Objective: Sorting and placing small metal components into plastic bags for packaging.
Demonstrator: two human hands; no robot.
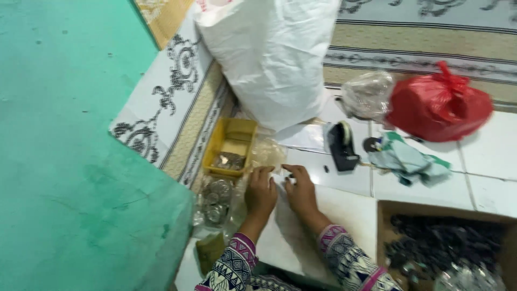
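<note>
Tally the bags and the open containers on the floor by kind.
White sack: 1
Red plastic bag: 1
Clear plastic bag: 1
Yellow tray: 1
Cardboard box: 1
Total: 5

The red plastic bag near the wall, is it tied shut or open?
Tied shut. The red plastic bag bulges, and its top is gathered into a knot.

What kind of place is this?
Probably a home floor used for small piecework: white floor tiles, a patterned woven mat, and a yellow plastic tray and brown cardboard box holding small parts.
</note>
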